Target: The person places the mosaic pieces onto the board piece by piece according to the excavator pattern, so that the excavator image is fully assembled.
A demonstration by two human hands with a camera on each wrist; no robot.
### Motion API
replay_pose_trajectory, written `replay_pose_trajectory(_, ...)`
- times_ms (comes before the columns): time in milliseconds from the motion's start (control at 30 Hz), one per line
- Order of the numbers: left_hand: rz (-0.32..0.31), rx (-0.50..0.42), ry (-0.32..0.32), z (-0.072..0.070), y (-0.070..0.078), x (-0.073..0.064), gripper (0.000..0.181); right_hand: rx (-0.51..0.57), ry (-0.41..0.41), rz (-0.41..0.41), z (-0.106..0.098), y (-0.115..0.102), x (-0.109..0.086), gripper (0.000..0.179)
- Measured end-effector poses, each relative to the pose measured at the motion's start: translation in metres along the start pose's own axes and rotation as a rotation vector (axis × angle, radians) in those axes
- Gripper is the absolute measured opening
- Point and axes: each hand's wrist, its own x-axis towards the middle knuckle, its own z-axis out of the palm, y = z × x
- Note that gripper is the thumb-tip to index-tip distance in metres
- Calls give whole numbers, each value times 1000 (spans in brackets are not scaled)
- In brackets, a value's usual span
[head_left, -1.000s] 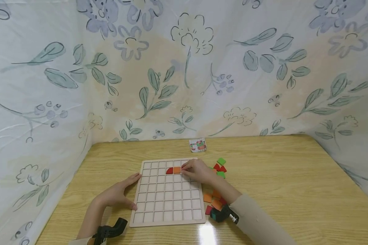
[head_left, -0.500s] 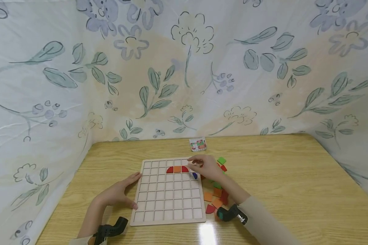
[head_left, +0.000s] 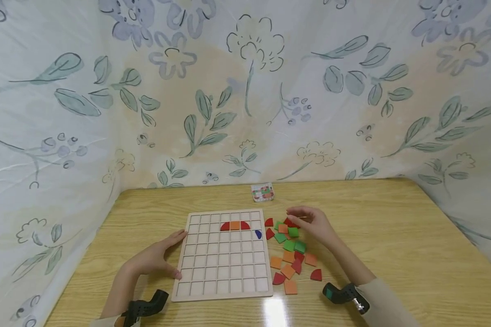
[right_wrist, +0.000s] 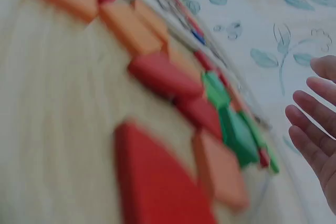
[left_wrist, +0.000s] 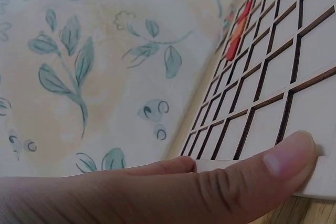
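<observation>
A pale wooden grid board (head_left: 225,261) lies on the table. My left hand (head_left: 157,259) rests against its left edge, thumb (left_wrist: 289,161) on the frame in the left wrist view. In one row of the board, an orange square tile (head_left: 235,225) sits between a red quarter-round tile (head_left: 225,226) on its left and another red quarter-round (head_left: 245,225) on its right. A blue rounded tile (head_left: 258,234) lies near the right edge. Over the far end of the loose tiles hovers my right hand (head_left: 316,225), fingers spread and holding nothing in the right wrist view.
Loose green (head_left: 288,245), orange (head_left: 291,287) and red (head_left: 316,274) tiles lie scattered and partly overlapping along the board's right side. Behind the board is a small pattern card (head_left: 263,192). A floral cloth (head_left: 245,131) hangs behind the table.
My right hand has moved off the board to the right, over the loose tiles. A red quarter-round now shows right of the orange tile. My left hand stays at the board's edge.
</observation>
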Motion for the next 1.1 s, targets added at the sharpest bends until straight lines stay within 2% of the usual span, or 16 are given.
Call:
replay_pose_trajectory(100, 2, -1, -1, 0, 1, 0, 110, -23, -7, 1, -6, 7, -9, 34)
replay_pose_trajectory(333, -16, 1, 4, 1, 3, -2, 110, -80, -87, 9, -11, 20, -21, 32)
replay_pose_trajectory(533, -22, -11, 3, 2, 2, -2, 110, -196, -103, -98, -12, 25, -26, 31)
replay_pose_trajectory(633, -22, -7, 3, 2, 1, -1, 110, -214, -118, -136, -13, 27, -26, 30)
replay_pose_trajectory(933, -35, -13, 6, 3, 2, -1, 110, -286, -179, -105, -13, 22, -26, 25)
replay_pose_trajectory(1100, -15, -27, -1, 2, 3, -2, 109, -290, -171, -74, -11, 23, -25, 26)
